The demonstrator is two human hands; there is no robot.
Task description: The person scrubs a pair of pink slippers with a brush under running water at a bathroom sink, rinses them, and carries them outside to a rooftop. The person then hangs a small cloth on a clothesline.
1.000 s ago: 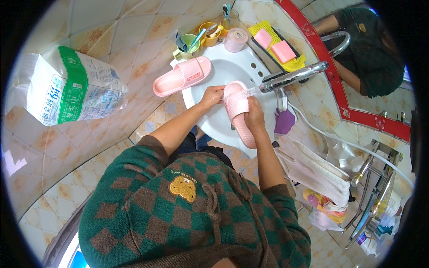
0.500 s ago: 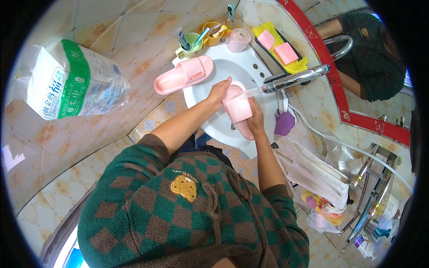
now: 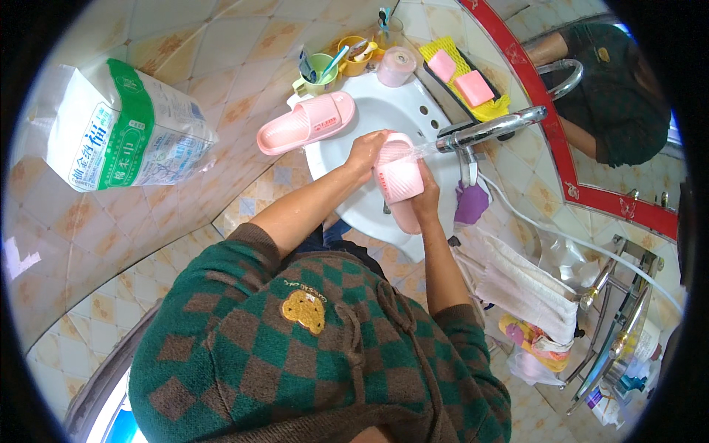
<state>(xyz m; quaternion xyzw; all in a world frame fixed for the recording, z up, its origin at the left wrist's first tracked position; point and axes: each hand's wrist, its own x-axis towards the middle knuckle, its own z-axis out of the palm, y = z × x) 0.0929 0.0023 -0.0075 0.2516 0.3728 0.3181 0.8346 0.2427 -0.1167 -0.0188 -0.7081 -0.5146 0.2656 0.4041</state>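
Sink [image 3: 380, 109] taken as landmark; all places given from it.

Held slipper [image 3: 399, 179]: pink, above the sink's bowl, strap side up, toe toward the sink's far side, heel toward its near rim. Right hand [image 3: 426, 193] grasps it along the side at the strap. Left hand [image 3: 367, 153] is against the toe end; most of its fingers are hidden, so whether it grips or only presses cannot be told.

Faucet [image 3: 495, 129] reaches in over the sink's right side, running. Water [image 3: 423, 151] lands on the toe and strap.

Progress, as judged: rinsing under way, one slipper at a time. No suds made out on the held slipper; underside out of sight, so its state is unknown. The stream hits the front half only; the heel lies outside it. Not finished with this one, by the look of it.

Second slipper [image 3: 310, 122]: pink, lying over the sink's left rim, toe end inward, heel jutting past the edge, well out of the stream. Looks clean on top; washed or not, cannot tell.

Around the sink: green cup [image 3: 319, 85] and yellow cup [image 3: 356, 66] at the far left corner; pink soap [image 3: 473, 89] on yellow netting beyond the far right edge; purple cloth [image 3: 470, 203] hanging just beside the right rim.
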